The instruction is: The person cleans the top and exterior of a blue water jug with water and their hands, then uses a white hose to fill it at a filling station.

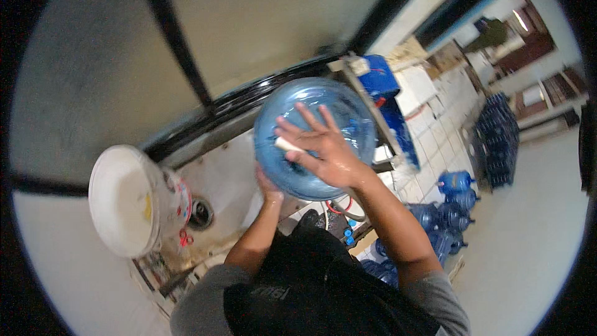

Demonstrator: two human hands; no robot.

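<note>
A large, clear blue plastic water jug (275,98) is held up before my chest, its round end facing the camera. My right hand (322,147) lies spread over that end, with a small whitish object (288,145), perhaps a sponge or cloth, pinched by the thumb against the palm side. My left hand (269,182) supports the jug's lower left side; its fingers are partly hidden behind the jug. Both forearms look wet.
A white plastic bucket (105,196) stands on the metal worktop (224,168) at left, near a dark round fitting (201,213). Several blue jugs (454,182) lie on the tiled floor at right. A blue container (380,77) and a metal frame (368,102) stand beyond the held jug.
</note>
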